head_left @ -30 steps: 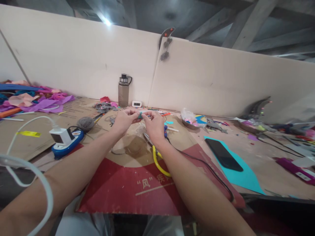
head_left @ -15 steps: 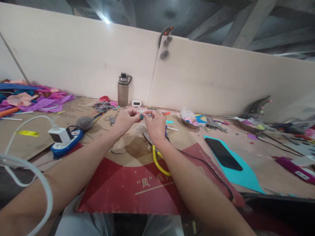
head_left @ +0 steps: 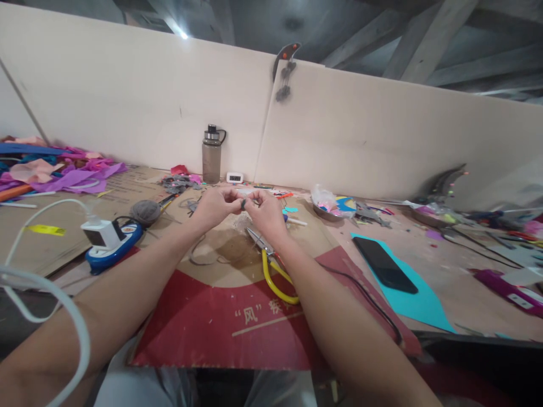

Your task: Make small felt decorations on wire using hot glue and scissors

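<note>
My left hand and my right hand meet above the middle of the cardboard-covered bench, fingers pinched together on a small dark green piece held between them. Just below my right wrist lie yellow-handled pliers on the cardboard. What else the fingers hide I cannot make out.
A water bottle stands at the back wall. A blue power strip with a white charger and a grey yarn ball sit to the left. A black phone lies on teal paper to the right. Coloured paper scraps pile at far left.
Both hands have stayed together, shifting slightly toward me. The small piece between the fingers has turned and looks darker and more hidden now.
</note>
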Available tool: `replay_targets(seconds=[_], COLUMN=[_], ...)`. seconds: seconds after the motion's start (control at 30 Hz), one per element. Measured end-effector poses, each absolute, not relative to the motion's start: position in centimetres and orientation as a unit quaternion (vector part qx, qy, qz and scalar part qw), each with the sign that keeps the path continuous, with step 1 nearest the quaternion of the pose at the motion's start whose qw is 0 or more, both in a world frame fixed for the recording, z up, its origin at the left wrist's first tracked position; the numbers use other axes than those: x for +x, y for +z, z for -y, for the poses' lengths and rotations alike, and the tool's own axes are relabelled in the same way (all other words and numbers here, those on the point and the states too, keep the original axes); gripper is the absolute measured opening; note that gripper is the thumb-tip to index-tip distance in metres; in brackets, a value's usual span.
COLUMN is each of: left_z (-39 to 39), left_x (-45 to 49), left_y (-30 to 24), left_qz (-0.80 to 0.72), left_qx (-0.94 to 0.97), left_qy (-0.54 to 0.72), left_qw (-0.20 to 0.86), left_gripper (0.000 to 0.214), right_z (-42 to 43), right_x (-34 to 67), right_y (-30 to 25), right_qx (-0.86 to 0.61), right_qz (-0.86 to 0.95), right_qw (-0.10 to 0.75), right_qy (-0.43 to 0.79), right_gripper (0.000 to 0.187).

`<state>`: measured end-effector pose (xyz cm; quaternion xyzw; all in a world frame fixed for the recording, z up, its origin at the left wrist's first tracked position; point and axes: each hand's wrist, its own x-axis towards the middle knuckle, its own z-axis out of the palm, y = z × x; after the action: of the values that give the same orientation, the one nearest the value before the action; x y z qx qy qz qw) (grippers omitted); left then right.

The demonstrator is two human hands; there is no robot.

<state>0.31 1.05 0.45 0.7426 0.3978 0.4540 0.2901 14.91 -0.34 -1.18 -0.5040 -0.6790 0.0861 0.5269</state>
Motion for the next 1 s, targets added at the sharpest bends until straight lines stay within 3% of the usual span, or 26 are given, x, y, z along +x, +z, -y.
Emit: replay_targets(seconds=[0.17, 0.5, 1.0], left_z=[-0.8, -1.4, -1.8], left_x=[0.2, 0.1, -0.3], left_y=[0.9, 0.4, 0.3], left_qz=[-0.384, -0.351, -0.363], left_qx=[0.728, 0.685, 0.669], left_qy=[0.429, 0.439, 0.429], left_qw=[0.374, 0.463, 0.487], left_gripper=[0.010, 0.010, 0.011], right_z=[-0.2, 0.0, 0.4], right_x=[15.9, 16.0, 16.4], right_y=[-1.3, -1.2, -1.0], right_qx=[-0.467, -0.463, -0.453], right_qz=[0.718, 0.736, 0.737], right_qw=[0.500, 0.489, 0.499], right_qy=[0.127, 0.074, 0.053], right_gripper=[0.013, 0.012, 0.012])
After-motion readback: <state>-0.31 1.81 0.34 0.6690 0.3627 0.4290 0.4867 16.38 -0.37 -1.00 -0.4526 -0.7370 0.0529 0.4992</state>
